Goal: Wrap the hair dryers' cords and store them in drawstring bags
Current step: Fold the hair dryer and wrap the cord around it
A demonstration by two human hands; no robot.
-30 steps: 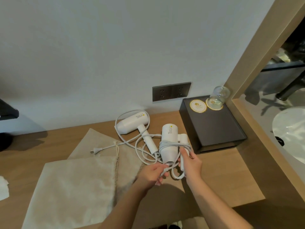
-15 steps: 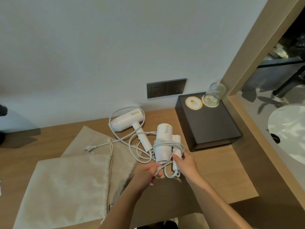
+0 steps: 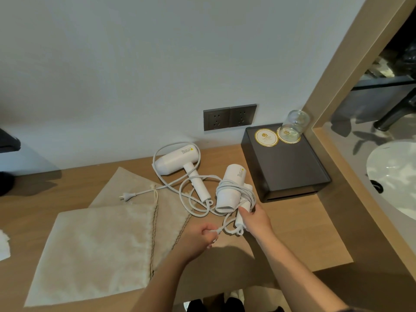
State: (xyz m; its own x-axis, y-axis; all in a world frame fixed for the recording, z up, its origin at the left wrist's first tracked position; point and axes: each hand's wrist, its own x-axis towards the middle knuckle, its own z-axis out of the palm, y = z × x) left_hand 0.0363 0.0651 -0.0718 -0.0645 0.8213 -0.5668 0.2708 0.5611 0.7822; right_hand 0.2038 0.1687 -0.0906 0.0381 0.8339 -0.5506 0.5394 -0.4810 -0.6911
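While the right hand [image 3: 255, 219] grips the wrapped hair dryer's [image 3: 229, 190] handle, left fingers [image 3: 208, 231] pinch its cord [image 3: 221, 227].

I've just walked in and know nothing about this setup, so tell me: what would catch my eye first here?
Probably the two hands at the middle of the wooden counter: the right hand grips the handle of a white hair dryer with cord looped around it, while the left hand pulls the cord's loose end. Behind it a second hair dryer lies with its cord sprawled loose, and two beige drawstring bags lie flat to the left.
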